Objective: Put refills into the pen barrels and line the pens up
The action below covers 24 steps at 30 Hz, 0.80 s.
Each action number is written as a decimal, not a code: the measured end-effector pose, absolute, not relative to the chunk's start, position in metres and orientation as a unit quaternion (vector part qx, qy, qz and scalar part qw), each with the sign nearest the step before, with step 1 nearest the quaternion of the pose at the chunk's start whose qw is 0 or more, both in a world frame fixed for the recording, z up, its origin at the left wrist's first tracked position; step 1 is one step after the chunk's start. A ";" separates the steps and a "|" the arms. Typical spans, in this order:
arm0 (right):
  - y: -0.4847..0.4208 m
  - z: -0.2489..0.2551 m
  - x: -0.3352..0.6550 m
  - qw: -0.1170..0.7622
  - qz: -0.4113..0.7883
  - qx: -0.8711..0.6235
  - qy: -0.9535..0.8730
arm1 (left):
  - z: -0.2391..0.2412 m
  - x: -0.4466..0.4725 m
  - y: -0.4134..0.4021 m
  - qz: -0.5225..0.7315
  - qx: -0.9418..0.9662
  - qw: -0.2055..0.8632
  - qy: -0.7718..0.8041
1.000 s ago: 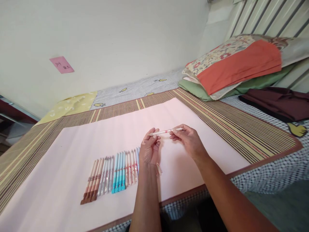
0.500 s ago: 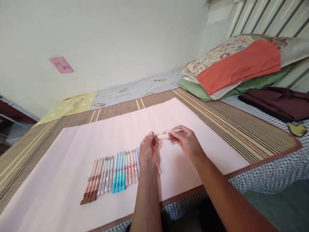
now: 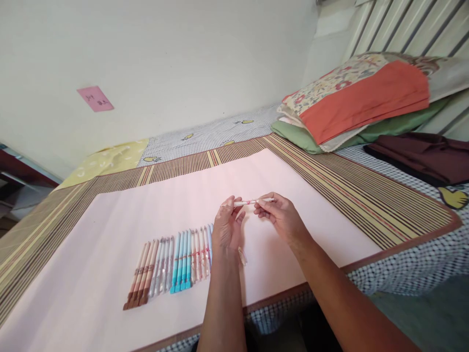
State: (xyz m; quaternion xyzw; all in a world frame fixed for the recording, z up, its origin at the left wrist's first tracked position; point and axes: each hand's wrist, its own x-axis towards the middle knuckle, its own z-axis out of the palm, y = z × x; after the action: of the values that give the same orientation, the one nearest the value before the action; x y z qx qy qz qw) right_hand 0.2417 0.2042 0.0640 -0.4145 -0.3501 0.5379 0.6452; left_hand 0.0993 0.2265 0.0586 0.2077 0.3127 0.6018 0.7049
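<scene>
Between my two hands a slim white pen (image 3: 245,202) with pink marks is held level above the pink sheet (image 3: 300,220). My left hand (image 3: 227,227) pinches its left end, and my right hand (image 3: 280,212) grips the right end with thumb and fingers. On the sheet to the left lies a row of pens side by side: brown-and-peach pens (image 3: 142,274), clear greyish pens (image 3: 161,266), light-blue pens with turquoise ends (image 3: 181,264) and white-and-pink pens (image 3: 200,254). A blue-violet pen (image 3: 209,239) shows beside my left wrist, and my forearm hides whatever lies behind it.
Under the sheet is a striped mat (image 3: 340,200) on a checked cloth (image 3: 421,266). Folded cushions or bedding with an orange band (image 3: 370,107) and a dark maroon cloth (image 3: 421,154) lie at right. A pink note (image 3: 95,99) is on the wall.
The fingers of my left hand have shifted on the pen's left end, with the thumb tip raised slightly. My right hand keeps its hold almost unmoved. The view has shifted very slightly.
</scene>
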 end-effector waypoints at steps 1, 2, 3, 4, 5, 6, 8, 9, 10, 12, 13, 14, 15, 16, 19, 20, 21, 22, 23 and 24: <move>0.204 0.064 0.241 0.646 0.530 -0.417 -0.357 | 0.057 0.100 0.228 0.600 0.198 0.696 0.341; 0.204 0.063 0.241 0.646 0.522 -0.421 -0.364 | 0.055 0.100 0.229 0.600 0.190 0.688 0.362; 0.204 0.063 0.242 0.645 0.515 -0.425 -0.370 | 0.055 0.100 0.231 0.600 0.184 0.682 0.375; 0.204 0.063 0.242 0.643 0.513 -0.430 -0.372 | 0.054 0.100 0.232 0.601 0.182 0.680 0.378; 0.204 0.063 0.242 0.640 0.515 -0.433 -0.371 | 0.055 0.098 0.232 0.602 0.183 0.681 0.374; 0.203 0.063 0.243 0.637 0.521 -0.435 -0.366 | 0.056 0.097 0.232 0.603 0.186 0.685 0.364; 0.203 0.064 0.243 0.631 0.538 -0.435 -0.352 | 0.060 0.095 0.229 0.604 0.197 0.699 0.330; 0.203 0.064 0.242 0.630 0.544 -0.434 -0.346 | 0.062 0.094 0.228 0.601 0.206 0.710 0.305; 0.203 0.064 0.242 0.630 0.548 -0.431 -0.342 | 0.064 0.094 0.226 0.598 0.213 0.721 0.277; 0.203 0.064 0.240 0.635 0.548 -0.424 -0.341 | 0.066 0.095 0.223 0.595 0.221 0.736 0.236; 0.203 0.063 0.239 0.638 0.545 -0.422 -0.344 | 0.066 0.096 0.223 0.593 0.217 0.739 0.235; 0.204 0.062 0.238 0.640 0.538 -0.422 -0.349 | 0.065 0.097 0.223 0.593 0.207 0.737 0.250; 0.204 0.061 0.237 0.641 0.529 -0.425 -0.358 | 0.064 0.099 0.224 0.595 0.191 0.729 0.278; 0.205 0.060 0.237 0.641 0.516 -0.430 -0.371 | 0.063 0.100 0.225 0.598 0.174 0.717 0.312; 0.205 0.057 0.237 0.636 0.464 -0.448 -0.425 | 0.060 0.103 0.228 0.603 0.142 0.685 0.384; 0.204 0.057 0.238 0.634 0.439 -0.452 -0.448 | 0.059 0.103 0.229 0.600 0.138 0.682 0.394; 0.204 0.058 0.239 0.628 0.413 -0.458 -0.475 | 0.059 0.102 0.229 0.596 0.137 0.682 0.400; 0.203 0.058 0.240 0.617 0.386 -0.466 -0.503 | 0.058 0.102 0.229 0.591 0.138 0.684 0.405; 0.201 0.059 0.241 0.602 0.361 -0.476 -0.530 | 0.058 0.101 0.229 0.589 0.138 0.684 0.408; 0.200 0.060 0.242 0.584 0.341 -0.488 -0.552 | 0.058 0.101 0.229 0.589 0.140 0.683 0.409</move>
State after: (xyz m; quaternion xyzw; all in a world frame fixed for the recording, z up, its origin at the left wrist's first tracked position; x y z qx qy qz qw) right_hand 0.2418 0.2004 0.0600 -0.4880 -0.5516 0.3412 0.5841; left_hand 0.1007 0.2295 0.0578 0.1396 0.4087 0.5888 0.6832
